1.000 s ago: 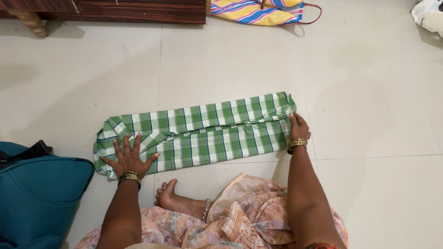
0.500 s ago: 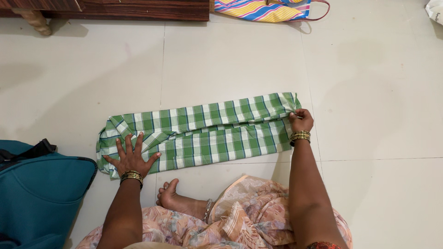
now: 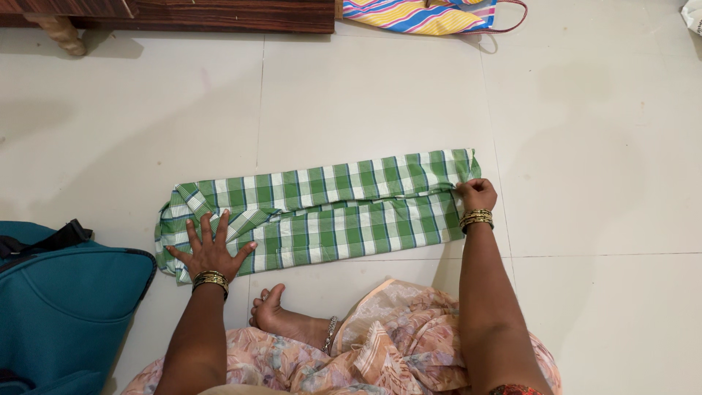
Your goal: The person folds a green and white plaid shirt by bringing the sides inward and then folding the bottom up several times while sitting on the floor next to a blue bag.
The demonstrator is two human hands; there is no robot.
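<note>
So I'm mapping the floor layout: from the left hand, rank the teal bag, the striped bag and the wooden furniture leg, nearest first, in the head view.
From the left hand, pressed flat on the green checked cloth:
1. Teal bag, beside it, bottom left.
2. Wooden furniture leg, top left.
3. Striped bag, top edge, right of centre.

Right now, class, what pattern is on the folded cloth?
Green and white checks on the folded cloth, clearest in the head view.

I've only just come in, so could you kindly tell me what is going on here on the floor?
A person sits on the tiled floor with a green checked cloth folded into a long strip before them. The left hand lies flat, fingers spread, on its left end, while the right hand grips the right end. A teal bag sits to the left and a striped bag lies farther off.
</note>
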